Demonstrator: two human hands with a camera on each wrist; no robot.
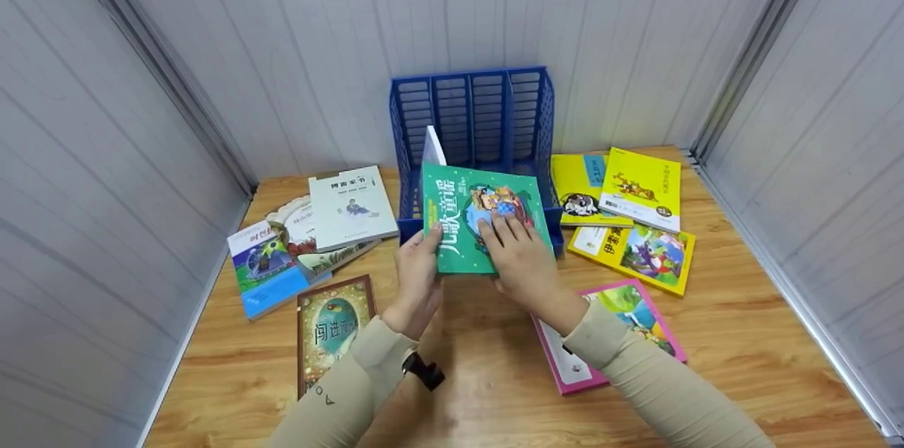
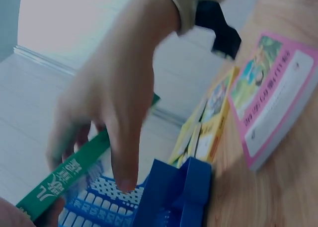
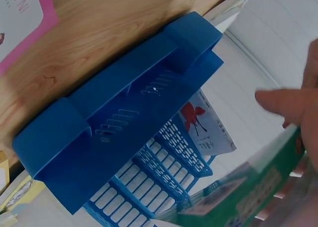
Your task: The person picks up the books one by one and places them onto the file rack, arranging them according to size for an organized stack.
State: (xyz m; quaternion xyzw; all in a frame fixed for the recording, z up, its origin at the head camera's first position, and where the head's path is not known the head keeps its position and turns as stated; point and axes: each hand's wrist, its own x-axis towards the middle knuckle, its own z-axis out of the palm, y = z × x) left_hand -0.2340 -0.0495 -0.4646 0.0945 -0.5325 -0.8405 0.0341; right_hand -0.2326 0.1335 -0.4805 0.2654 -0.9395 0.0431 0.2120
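Over the front of a blue divided book rack (image 1: 470, 73), I hold a green children's book (image 1: 459, 261) tilted, cover up. My left hand (image 1: 417, 271) grips its left edge, thumb on the cover. My right hand (image 1: 521, 261) spreads its fingers across the right part of the cover; in the left wrist view its thumb (image 2: 125, 162) lies on the book's underside. Behind the green book, a thin pale book (image 1: 432, 145) stands in the rack's left part. The right wrist view shows a red picture on that pale book (image 3: 213, 135).
Left of the rack lie a white book (image 1: 353, 211), a blue-and-white book (image 1: 265, 268) and a brown-bordered book (image 1: 332, 324). Several yellow books (image 1: 643, 186) overlap at right. A pink-bordered book (image 1: 639, 307) lies partly under my right forearm. Grey panel walls (image 1: 296, 45) enclose the wooden surface.
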